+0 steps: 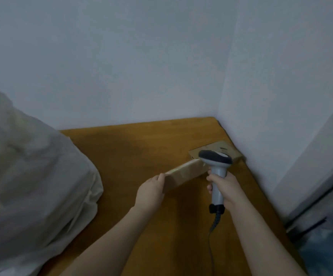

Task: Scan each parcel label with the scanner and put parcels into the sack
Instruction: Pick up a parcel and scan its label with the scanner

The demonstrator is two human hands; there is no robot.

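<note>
With the left grip (150,193) pinching the parcel (183,176) by its near end over the table (141,148) and the right grip (225,189) curled round the scanner (218,169) handle, the step should go well if the label is turned squarely to the scanner's head.

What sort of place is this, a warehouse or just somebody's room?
Likely a plain room used for sorting parcels: a wooden table in a bare corner, a corded scanner near a brown parcel, and a big pale sack beside it.

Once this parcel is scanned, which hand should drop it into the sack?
Left. The left hand holds the parcel, and the sack sits on that side; the right hand is occupied holding the scanner.
</note>
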